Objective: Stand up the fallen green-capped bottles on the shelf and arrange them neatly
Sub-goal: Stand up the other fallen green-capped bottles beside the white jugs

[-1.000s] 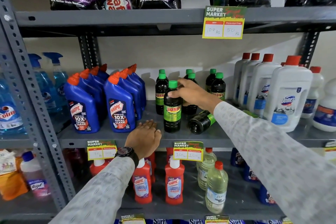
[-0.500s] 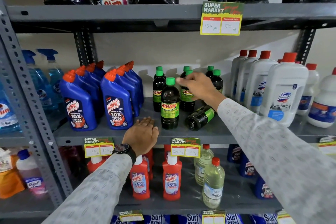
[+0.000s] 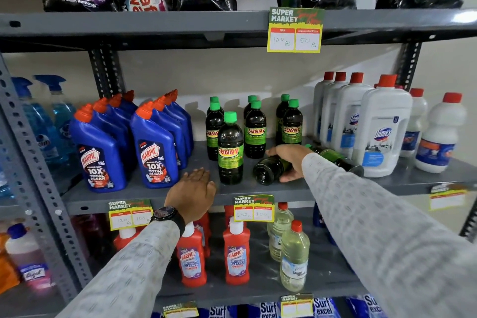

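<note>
Several dark green-capped Sunny bottles stand upright mid-shelf, the nearest one (image 3: 230, 148) in front of the rest. A fallen bottle (image 3: 268, 170) lies on its side with its base towards me. My right hand (image 3: 290, 161) is wrapped over it, thumb on top and fingers underneath. A second fallen bottle (image 3: 335, 159) lies behind my right forearm, next to the white bottles. My left hand (image 3: 192, 192) rests flat on the front edge of the grey shelf (image 3: 144, 196), fingers together, holding nothing.
Blue Harpic bottles (image 3: 154, 152) stand left of the green-capped group. White red-capped Domex bottles (image 3: 382, 126) stand close on the right. Detergent pouches fill the shelf above; red Harpic bottles (image 3: 236, 258) and clear bottles sit on the shelf below. Price tags hang on the shelf edges.
My right hand has left the standing bottles' caps and dropped down and right onto the fallen bottle, closing around it. My left hand has stayed on the shelf edge.
</note>
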{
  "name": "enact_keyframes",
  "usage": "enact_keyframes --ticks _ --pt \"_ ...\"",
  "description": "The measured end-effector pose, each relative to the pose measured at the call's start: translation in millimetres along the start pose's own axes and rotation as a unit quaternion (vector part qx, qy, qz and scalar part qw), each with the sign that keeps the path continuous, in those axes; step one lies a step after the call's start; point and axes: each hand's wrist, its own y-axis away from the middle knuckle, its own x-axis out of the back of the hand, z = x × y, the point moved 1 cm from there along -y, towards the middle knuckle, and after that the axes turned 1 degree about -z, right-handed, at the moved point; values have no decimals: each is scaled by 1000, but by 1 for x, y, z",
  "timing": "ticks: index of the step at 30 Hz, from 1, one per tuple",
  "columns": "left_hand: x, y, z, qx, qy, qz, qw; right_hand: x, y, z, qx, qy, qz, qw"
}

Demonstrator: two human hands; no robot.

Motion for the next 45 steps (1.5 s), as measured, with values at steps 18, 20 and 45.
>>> enact_keyframes --ticks 18,20,45 --pt "-3 -3 -1 8 -3 -9 1000 15 28 22 434 69 215 872" --pt "-3 -2 0 6 -4 1 1000 10 22 30 439 94 226 865" --pt "-2 -3 2 17 -4 8 1000 -2 -21 66 377 -20 52 924"
